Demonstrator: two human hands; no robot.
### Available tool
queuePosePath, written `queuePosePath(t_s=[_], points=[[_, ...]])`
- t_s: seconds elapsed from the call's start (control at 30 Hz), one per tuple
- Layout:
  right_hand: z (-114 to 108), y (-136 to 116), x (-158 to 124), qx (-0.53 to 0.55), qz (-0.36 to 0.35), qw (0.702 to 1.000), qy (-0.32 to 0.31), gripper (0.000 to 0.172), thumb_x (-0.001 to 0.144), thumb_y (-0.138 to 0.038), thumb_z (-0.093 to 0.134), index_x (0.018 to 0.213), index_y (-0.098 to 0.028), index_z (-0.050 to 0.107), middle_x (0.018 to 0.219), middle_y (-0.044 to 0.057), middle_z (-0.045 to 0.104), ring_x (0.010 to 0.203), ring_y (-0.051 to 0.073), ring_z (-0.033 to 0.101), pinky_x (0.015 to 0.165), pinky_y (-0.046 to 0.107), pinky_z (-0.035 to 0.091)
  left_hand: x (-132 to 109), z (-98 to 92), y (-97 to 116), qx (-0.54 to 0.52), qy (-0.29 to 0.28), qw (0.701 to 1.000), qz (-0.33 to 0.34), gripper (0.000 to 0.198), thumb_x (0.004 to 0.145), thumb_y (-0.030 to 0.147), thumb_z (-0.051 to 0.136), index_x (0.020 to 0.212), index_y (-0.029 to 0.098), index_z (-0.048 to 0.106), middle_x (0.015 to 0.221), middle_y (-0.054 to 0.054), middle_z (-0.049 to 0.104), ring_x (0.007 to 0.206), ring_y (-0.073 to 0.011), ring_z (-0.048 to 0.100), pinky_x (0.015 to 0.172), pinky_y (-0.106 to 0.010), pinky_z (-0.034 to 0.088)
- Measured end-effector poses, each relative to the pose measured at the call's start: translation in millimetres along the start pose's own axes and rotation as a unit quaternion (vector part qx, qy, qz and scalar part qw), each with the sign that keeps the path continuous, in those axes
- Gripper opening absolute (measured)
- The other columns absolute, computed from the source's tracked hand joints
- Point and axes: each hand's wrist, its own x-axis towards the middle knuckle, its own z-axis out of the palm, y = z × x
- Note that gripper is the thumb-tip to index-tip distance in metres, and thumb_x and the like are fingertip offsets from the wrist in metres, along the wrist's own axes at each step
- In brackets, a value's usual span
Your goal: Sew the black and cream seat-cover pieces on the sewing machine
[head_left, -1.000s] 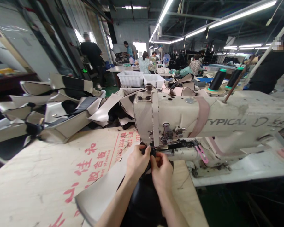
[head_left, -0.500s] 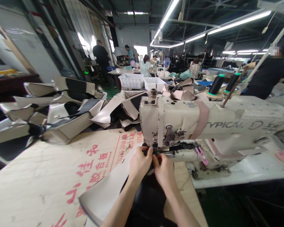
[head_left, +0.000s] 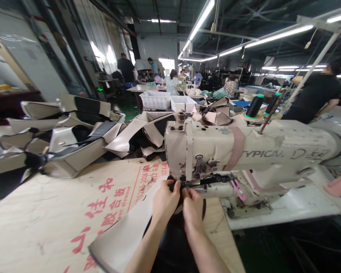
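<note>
Under the head of a cream sewing machine [head_left: 204,148], a bag piece of black and pale beige leather-like material [head_left: 130,231] lies on the plywood board. My left hand [head_left: 166,197] pinches the dark edge of this piece just left of the needle area. Close beside it, my right hand [head_left: 192,206] has its fingers closed on the black part, a little nearer to me. The needle and the exact fingertip contact are hidden by the hands and the machine head. The black part hangs down between my forearms.
Several beige and black bag pieces [head_left: 76,151] are heaped at the left and behind the machine. Two black thread cones [head_left: 254,107] stand behind its arm. White plastic crates [head_left: 155,100] sit farther back. A person in black [head_left: 315,94] is at the right; others work beyond.
The view has shifted slightly, so the machine appears a little lower and farther left. My right hand has turned a little and sits closer to my left. Both still grip the piece.
</note>
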Motion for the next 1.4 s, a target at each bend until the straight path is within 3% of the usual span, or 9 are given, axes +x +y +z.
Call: queuePosePath(t_s=[0.27, 0.5, 0.6, 1.0, 1.23, 1.4], points=[[2, -2, 1, 0.076, 0.045, 0.996, 0.027, 0.027, 0.074, -0.037, 0.047, 0.054, -0.019, 0.050, 0.050, -0.002, 0.046, 0.052, 0.013, 0.036, 0.051, 0.026, 0.029, 11, 1.6, -4, 0.011, -0.009, 0.999, 0.030, 0.034, 0.081, 0.046, 0.044, 0.098, 0.018, 0.054, 0.087, -0.008, 0.068, 0.087, -0.0241, 0.063, 0.070, -0.030, 0.042], [-13, 6, -4, 0.138, 0.035, 0.987, -0.080, 0.028, 0.070, -0.041, 0.058, 0.057, -0.019, 0.047, 0.050, -0.006, 0.034, 0.050, 0.010, 0.029, 0.047, 0.024, 0.023, 14, 3.9, -8, 0.005, -0.002, 0.999, 0.033, 0.030, 0.081, 0.043, 0.045, 0.097, 0.019, 0.053, 0.085, -0.007, 0.067, 0.087, -0.0235, 0.062, 0.068, -0.029, 0.040], [-12, 11, -3, 0.170, 0.054, 0.980, -0.092, 0.029, 0.071, -0.038, 0.056, 0.055, -0.020, 0.042, 0.048, -0.007, 0.030, 0.047, 0.009, 0.026, 0.044, 0.024, 0.020, 14, 4.5, -10, -0.002, -0.002, 0.999, 0.036, 0.027, 0.080, 0.043, 0.046, 0.095, 0.020, 0.053, 0.081, -0.005, 0.067, 0.083, -0.0223, 0.062, 0.067, -0.029, 0.040], [-3, 19, -5, 0.216, 0.086, 0.972, -0.020, 0.021, 0.067, -0.035, 0.060, 0.058, -0.018, 0.053, 0.048, -0.006, 0.044, 0.049, 0.010, 0.034, 0.045, 0.023, 0.028, 10, 9.7, -14, -0.049, 0.001, 0.998, 0.041, 0.027, 0.080, 0.041, 0.048, 0.096, 0.021, 0.054, 0.084, -0.003, 0.067, 0.082, -0.0185, 0.062, 0.064, -0.026, 0.040], [-1, 11, -6, 0.224, 0.125, 0.966, -0.012, 0.024, 0.066, -0.038, 0.060, 0.056, -0.018, 0.053, 0.038, -0.007, 0.041, 0.038, 0.009, 0.034, 0.040, 0.024, 0.025, 15, 12.6, -16, -0.068, 0.005, 0.996, 0.050, 0.025, 0.080, 0.038, 0.048, 0.094, 0.020, 0.057, 0.083, -0.003, 0.067, 0.080, -0.0179, 0.061, 0.066, -0.026, 0.042], [1, 11, -7, 0.209, 0.129, 0.969, 0.000, 0.026, 0.067, -0.041, 0.061, 0.055, -0.019, 0.054, 0.036, -0.007, 0.044, 0.036, 0.011, 0.038, 0.039, 0.024, 0.027, 18, 13.7, -19, -0.072, 0.006, 0.995, 0.064, 0.025, 0.079, 0.039, 0.049, 0.094, 0.020, 0.057, 0.093, -0.005, 0.067, 0.086, -0.0190, 0.061, 0.069, -0.026, 0.042]])
